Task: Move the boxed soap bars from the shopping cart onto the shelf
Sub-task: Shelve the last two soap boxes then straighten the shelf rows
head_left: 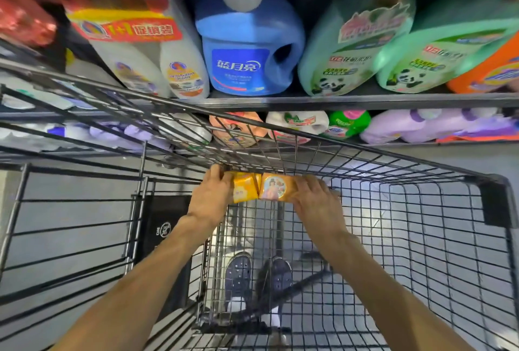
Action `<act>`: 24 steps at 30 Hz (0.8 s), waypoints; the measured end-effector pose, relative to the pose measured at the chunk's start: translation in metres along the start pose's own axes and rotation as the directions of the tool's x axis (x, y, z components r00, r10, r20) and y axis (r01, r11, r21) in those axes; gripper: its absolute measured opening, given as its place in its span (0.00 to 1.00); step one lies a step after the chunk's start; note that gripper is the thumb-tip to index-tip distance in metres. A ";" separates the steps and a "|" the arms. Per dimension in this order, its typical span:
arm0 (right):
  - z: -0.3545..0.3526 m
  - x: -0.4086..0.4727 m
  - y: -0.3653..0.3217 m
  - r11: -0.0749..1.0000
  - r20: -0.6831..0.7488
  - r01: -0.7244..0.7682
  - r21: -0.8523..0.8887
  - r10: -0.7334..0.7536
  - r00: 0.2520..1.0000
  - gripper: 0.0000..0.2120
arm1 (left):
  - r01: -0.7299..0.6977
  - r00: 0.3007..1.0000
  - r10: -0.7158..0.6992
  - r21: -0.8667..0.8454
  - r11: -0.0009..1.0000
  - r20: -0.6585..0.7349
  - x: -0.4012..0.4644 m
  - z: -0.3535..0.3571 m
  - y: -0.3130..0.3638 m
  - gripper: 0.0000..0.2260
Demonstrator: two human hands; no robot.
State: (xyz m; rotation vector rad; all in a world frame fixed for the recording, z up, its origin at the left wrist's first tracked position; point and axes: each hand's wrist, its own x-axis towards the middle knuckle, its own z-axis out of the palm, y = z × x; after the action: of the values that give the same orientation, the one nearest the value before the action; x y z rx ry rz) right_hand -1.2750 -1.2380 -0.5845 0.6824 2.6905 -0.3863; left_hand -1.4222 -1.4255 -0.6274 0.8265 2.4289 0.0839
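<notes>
Two orange-yellow soap boxes lie side by side at the far end of the wire shopping cart [421, 238]. My left hand [212, 196] grips the left soap box [245, 190] from its left side. My right hand [314, 199] holds the right soap box [276, 187], which shows a round picture on its face. Both boxes press together between my hands, low inside the cart near its front wall. The shelf [337, 100] stands just beyond the cart's front.
The upper shelf carries a blue detergent jug [247, 41], white bottles [157, 64], green bottles [354, 50] and an orange one [488, 70]. Purple and pink packs [421, 126] fill the lower shelf. My feet in dark shoes [238, 275] show through the cart's floor.
</notes>
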 end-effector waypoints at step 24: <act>0.020 -0.011 0.006 0.995 0.186 0.098 0.025 -0.101 0.977 0.23 | -0.135 0.987 0.134 -0.005 0.991 -0.095 -0.080 -0.034 -0.008 0.22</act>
State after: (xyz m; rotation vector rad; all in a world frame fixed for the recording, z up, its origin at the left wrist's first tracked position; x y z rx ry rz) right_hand -1.2574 -1.2443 -0.5996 0.4909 2.5509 -0.4734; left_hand -1.3925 -1.4739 -0.5611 1.0013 2.4551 0.1915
